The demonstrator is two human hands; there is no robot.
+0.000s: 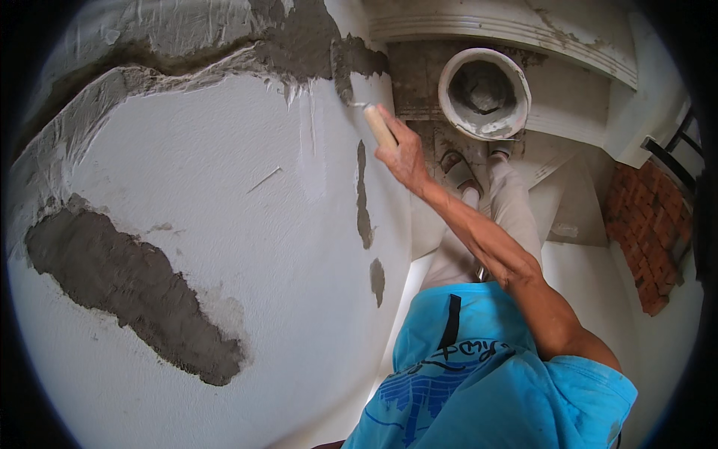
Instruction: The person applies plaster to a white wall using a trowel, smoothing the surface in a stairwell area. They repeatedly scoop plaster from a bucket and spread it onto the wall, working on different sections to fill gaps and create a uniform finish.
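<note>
My right hand [404,156] is closed around the pale wooden handle of a trowel [381,127]. The trowel's thin metal neck points up toward the wall, and its grey blade lies against a vertical strip of wet mortar [341,67], where its outline is hard to make out. Dark grey mortar also fills a broad patch [299,37] at the top of the white wall [224,179]. Below my hand, two narrow mortar patches [363,194] run down near the wall's right edge. No part of my left hand shows.
A white bucket [446,93] with grey mortar inside stands on the step beyond my feet. A large mortar patch [134,288] slants across the wall at left. Stacked red bricks [647,232] lie at the right, near a black metal railing [673,157].
</note>
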